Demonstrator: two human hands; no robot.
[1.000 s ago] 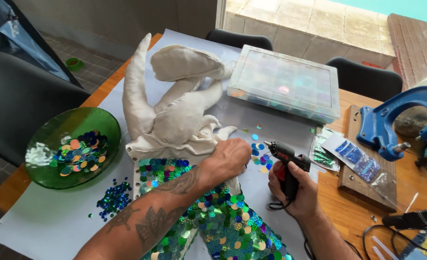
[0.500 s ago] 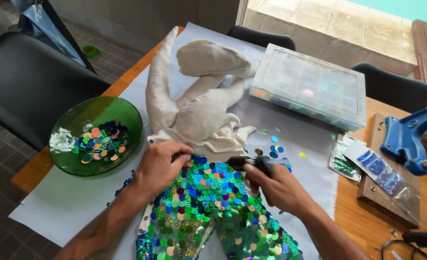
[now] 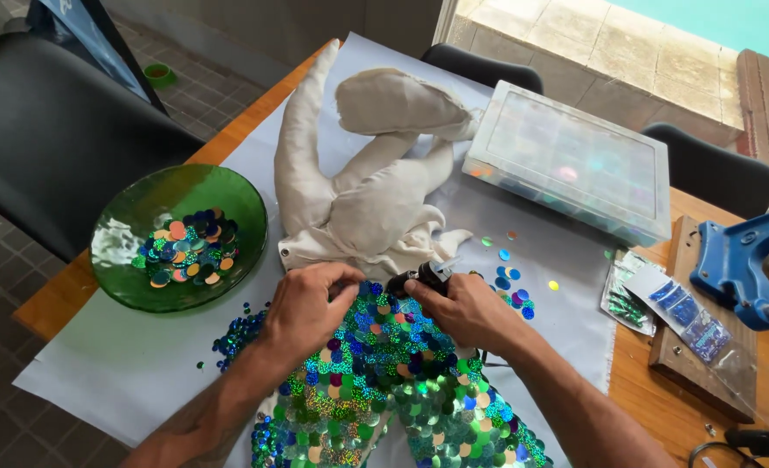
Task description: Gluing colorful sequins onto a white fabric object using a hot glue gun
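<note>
From the head view I see my left hand point(image 3: 308, 303) pressing down on the top edge of the sequinned fabric piece point(image 3: 384, 373), its fingers curled narrow and pinching at the scale row where it meets the bare cream stuffed cloth point(image 3: 358, 199). My right hand point(image 3: 462, 308) has its fingers wrapped around the black glue gun point(image 3: 419, 279), nozzle aimed at that same edge. By my judgement the lower part is covered in scales, while the upper cream cloth is bare. Loose sequins wait in the green glass bowl point(image 3: 124, 217) and scattered on the grey sheet point(image 3: 566, 321) over the desk point(image 3: 662, 407)
</note>
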